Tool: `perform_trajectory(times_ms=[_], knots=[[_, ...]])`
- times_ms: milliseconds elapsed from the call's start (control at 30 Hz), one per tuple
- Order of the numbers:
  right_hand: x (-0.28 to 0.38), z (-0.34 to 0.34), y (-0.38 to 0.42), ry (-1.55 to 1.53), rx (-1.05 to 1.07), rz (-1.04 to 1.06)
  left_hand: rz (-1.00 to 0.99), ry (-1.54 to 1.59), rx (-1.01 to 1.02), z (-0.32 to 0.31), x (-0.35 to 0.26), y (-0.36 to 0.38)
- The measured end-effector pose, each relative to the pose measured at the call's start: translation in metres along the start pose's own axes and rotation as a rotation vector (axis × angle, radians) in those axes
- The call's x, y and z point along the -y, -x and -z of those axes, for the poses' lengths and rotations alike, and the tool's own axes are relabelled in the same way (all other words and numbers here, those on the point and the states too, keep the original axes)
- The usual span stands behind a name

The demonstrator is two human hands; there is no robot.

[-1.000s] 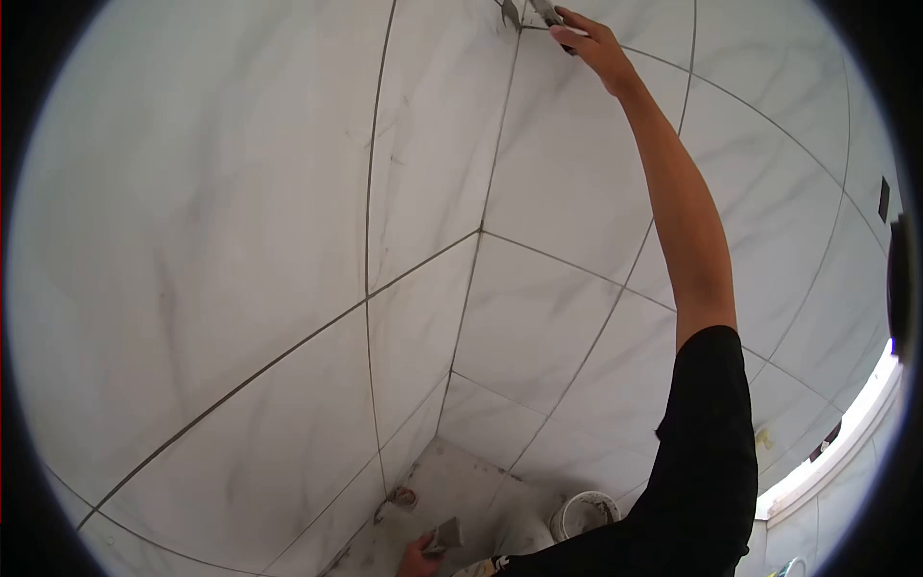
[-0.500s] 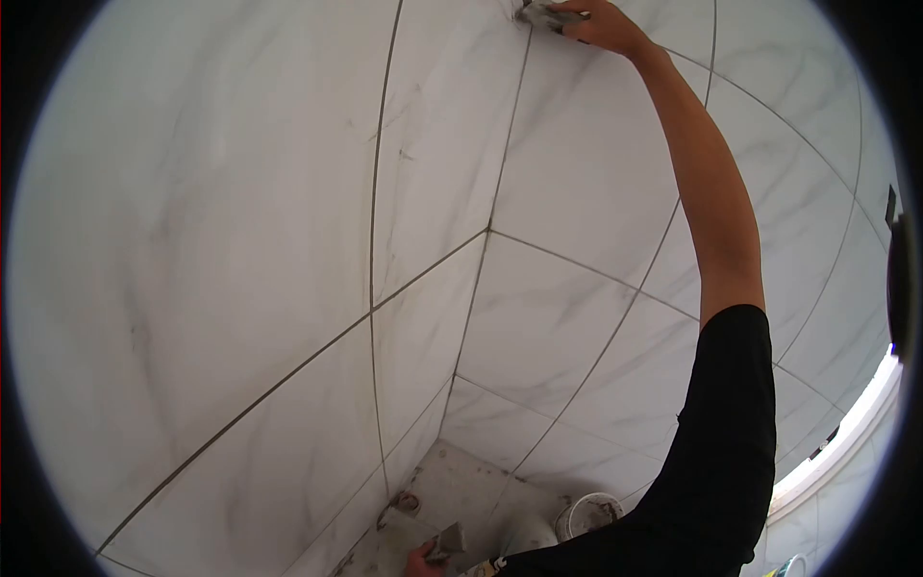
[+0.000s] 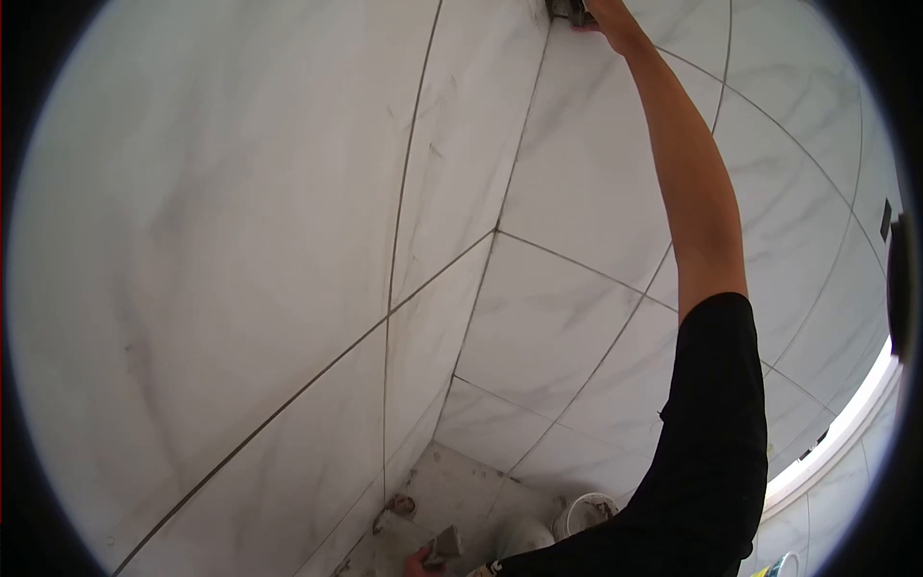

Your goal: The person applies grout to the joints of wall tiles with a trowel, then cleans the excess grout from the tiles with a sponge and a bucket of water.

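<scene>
My right hand point(image 3: 608, 21) is raised at the top of the view, closed round a dark grey tool point(image 3: 571, 12) held against the corner joint between two tiled walls. Part of that hand is cut off by the upper edge. Low in the view, my left hand point(image 3: 419, 564) grips a flat grey tool point(image 3: 445, 546) above the floor. The white marbled tiles of the left wall point(image 3: 250, 240) and the right wall point(image 3: 577, 144) meet along a dark vertical joint.
A white bucket point(image 3: 588, 514) with grey smears inside stands on the dirty floor point(image 3: 461, 476). Near the wall's foot is a round brownish opening point(image 3: 401, 505). A bright window edge point(image 3: 846, 423) shows at the right. Another container point(image 3: 784, 565) is partly visible lower right.
My right hand and its tool have moved slightly right and up, nearer the top edge. The wall joints have shifted a little rightward in the view.
</scene>
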State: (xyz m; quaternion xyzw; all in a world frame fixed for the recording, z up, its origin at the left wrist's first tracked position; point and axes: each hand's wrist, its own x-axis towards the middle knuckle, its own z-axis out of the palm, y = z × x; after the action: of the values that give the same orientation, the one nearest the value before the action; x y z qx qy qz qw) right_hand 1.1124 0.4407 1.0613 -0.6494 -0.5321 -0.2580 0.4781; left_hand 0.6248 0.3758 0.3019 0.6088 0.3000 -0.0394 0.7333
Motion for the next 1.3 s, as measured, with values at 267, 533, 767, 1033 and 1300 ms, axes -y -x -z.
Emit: perform_trajectory(times_ms=[267, 533, 767, 1033, 1300], knots=[[-0.024, -0.008, 0.045, -0.13, 0.069, 0.01, -0.094, -0.053, 0.03, -0.006, 0.046, -0.018], [-0.017, -0.018, 0.126, 0.014, 0.195, -0.083, 0.087, 1.183, 0.275, -0.018, 0.217, -0.163], [0.003, 0.011, 0.103, -0.718, 0.001, -0.148, -0.134, -0.155, -0.103, -0.03, 0.023, -0.013], [0.025, -0.004, 0.107, -1.17, -0.196, -0.061, -0.088, 0.298, -0.05, -0.027, 0.024, -0.02], [0.004, -0.019, 0.061, 0.188, -0.407, 0.263, -0.2, 0.053, -0.047, -0.014, 0.014, -0.013]])
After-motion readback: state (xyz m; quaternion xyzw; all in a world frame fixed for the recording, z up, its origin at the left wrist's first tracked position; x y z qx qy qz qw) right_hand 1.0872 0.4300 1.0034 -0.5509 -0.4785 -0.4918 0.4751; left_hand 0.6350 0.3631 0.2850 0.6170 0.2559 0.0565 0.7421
